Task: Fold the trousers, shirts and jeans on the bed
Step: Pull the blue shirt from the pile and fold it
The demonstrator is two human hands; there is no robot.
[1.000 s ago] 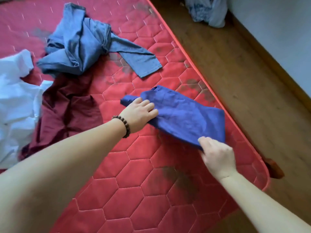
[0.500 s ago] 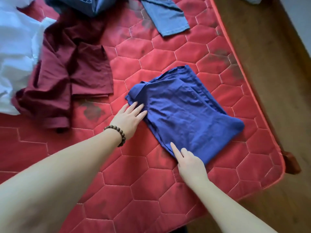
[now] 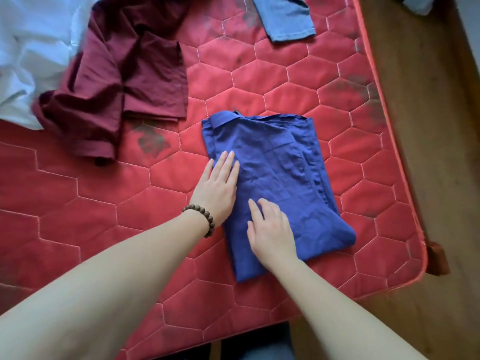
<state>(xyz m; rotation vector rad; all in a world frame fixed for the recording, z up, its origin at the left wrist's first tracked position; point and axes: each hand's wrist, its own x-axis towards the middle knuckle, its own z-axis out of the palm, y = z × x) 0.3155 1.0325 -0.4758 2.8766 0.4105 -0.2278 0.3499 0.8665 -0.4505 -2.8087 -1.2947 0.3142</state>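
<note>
A folded dark blue shirt (image 3: 280, 172) lies flat on the red quilted mattress (image 3: 104, 203), near its right front corner. My left hand (image 3: 218, 188), with a bead bracelet at the wrist, presses flat on the shirt's left edge, fingers straight. On the shirt's lower middle rests my right hand (image 3: 270, 229), palm down with fingers spread. A crumpled maroon shirt (image 3: 117, 79) lies to the upper left. White cloth (image 3: 28, 48) fills the top left corner. One end of a grey-blue garment (image 3: 285, 16) shows at the top edge.
The mattress ends in an orange piped edge (image 3: 389, 141) on the right, with wooden floor (image 3: 436, 126) beyond it. A dark red bed corner piece (image 3: 437, 258) sticks out at the front right. Pale cloth (image 3: 418, 3) lies on the floor at top right.
The blue shirt was laid down flat. Both hands moved from its edges onto its surface and now press it with flat fingers. The view shifted down and closer.
</note>
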